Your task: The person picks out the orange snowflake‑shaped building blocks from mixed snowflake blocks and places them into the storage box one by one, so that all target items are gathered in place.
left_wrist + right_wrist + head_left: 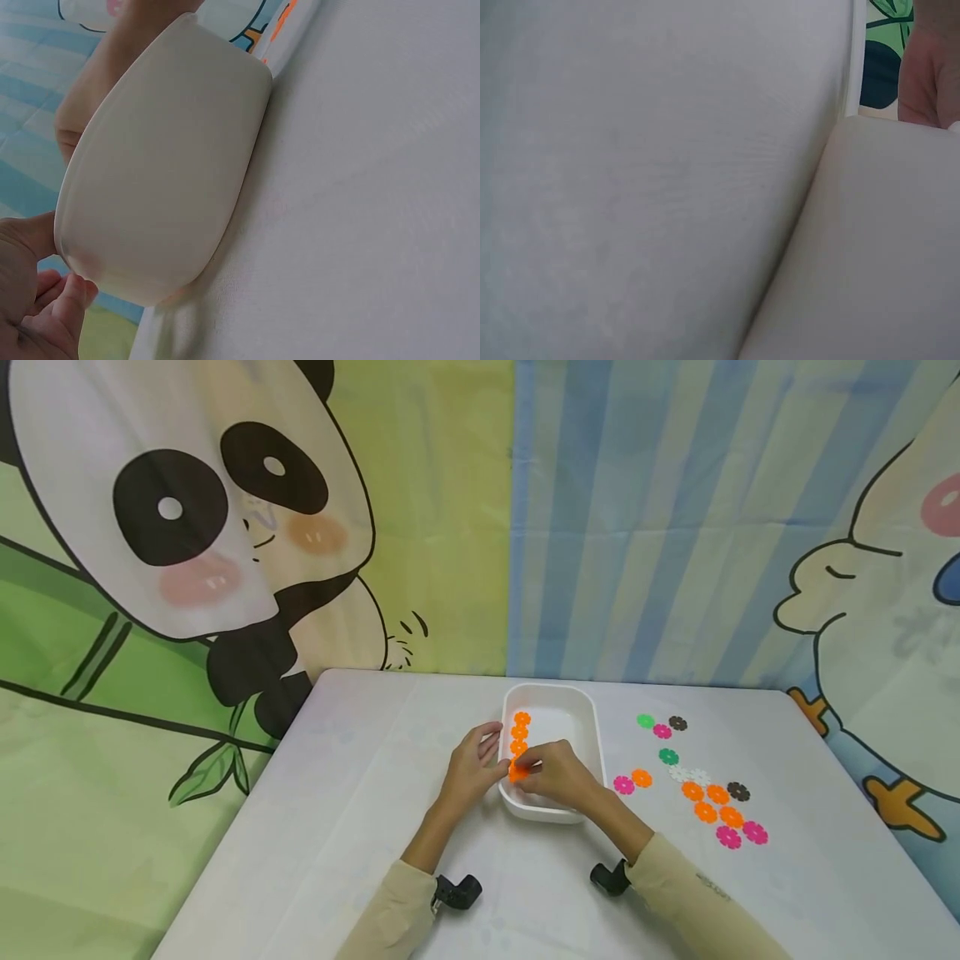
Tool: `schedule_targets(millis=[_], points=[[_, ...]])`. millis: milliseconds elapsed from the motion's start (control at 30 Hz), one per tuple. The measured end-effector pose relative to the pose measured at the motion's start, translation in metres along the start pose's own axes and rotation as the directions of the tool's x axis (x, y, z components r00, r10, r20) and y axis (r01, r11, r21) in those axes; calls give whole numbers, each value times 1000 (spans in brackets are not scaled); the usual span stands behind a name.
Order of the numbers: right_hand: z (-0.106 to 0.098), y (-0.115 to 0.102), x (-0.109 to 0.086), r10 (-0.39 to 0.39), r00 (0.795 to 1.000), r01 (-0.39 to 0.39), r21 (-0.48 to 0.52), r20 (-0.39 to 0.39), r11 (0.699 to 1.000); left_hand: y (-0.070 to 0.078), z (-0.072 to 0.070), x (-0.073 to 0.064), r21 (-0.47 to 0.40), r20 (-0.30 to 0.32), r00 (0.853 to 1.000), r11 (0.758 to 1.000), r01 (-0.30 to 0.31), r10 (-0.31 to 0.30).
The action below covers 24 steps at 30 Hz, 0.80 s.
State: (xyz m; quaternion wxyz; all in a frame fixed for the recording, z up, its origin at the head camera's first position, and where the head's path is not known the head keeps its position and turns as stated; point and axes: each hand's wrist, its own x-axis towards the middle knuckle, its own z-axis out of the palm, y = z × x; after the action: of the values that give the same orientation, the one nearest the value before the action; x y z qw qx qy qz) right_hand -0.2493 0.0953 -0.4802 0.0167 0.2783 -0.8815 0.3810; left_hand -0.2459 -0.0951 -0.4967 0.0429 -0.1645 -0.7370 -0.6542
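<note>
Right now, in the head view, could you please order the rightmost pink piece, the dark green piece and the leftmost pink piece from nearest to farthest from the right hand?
1. Leftmost pink piece: just right of the white tray.
2. Dark green piece: farther right and back.
3. Rightmost pink piece: farthest right.

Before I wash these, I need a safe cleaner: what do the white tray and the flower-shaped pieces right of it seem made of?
The white tray looks like smooth, satin plastic: it is evenly coloured, with moulded, rounded corners. The flower-shaped pieces are probably plastic, given solid colours and repeated notched outlines; they're too small to judge finish.
</note>
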Motion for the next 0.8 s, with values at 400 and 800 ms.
schedule_targets(millis=[400, 800], points=[[1, -1, 3, -27, 993, 44, -150, 113, 988, -2, 0, 0, 28, -8, 1000, 1000, 12, -12], [2, 0, 2, -33, 995, 44, -129, 92, 991, 16, -1, -3, 15, 20, 1000, 1000, 23, -23]])
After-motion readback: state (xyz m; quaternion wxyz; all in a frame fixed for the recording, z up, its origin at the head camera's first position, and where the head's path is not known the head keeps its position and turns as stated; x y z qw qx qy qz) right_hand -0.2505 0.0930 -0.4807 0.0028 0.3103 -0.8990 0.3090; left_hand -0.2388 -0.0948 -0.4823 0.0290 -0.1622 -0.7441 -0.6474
